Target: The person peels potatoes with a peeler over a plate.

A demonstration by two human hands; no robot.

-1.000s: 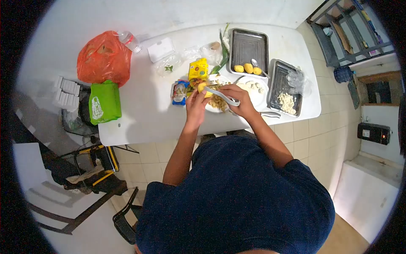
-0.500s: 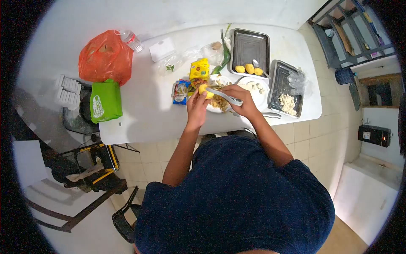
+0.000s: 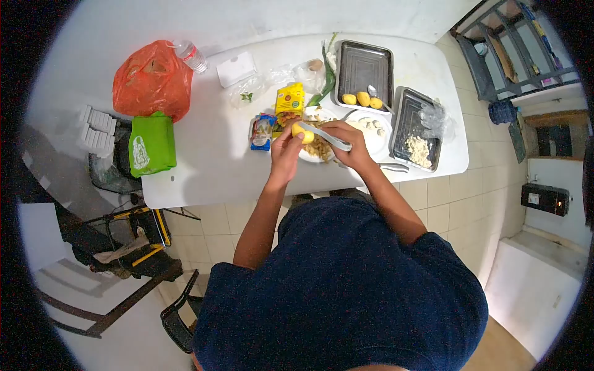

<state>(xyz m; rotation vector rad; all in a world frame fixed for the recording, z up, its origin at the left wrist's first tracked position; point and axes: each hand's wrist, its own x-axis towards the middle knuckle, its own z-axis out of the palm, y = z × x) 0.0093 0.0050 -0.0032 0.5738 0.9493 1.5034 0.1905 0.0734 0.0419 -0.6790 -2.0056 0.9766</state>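
My left hand [image 3: 285, 151] grips a yellow peeled potato [image 3: 303, 132] above a white plate with brown peelings [image 3: 318, 150]. In my right hand [image 3: 348, 141] is a peeler with a pale grey handle [image 3: 334, 139], its working end against the potato. Finer detail of that end is too small to make out. Just left of the plate lie a yellow packet [image 3: 289, 99] and a blue packet [image 3: 263, 132]. Beside my right hand, a white plate [image 3: 377, 143] carries small pale pieces. A knife [image 3: 394, 167] lies near the table's front edge.
A dark baking tray [image 3: 365, 68] holds three yellow potatoes [image 3: 363, 99] and a spoon [image 3: 373, 92]. Another tray [image 3: 402, 133] has crumbled pale food and a plastic bag. Green leaves [image 3: 325, 86], a bottle [image 3: 192, 57], an orange bag [image 3: 153, 80] and a green bag [image 3: 151, 145] are about.
The whole view has shifted slightly. Both hands remain on the potato and the peeler, with the peeler still against the potato and the potato turned a little.
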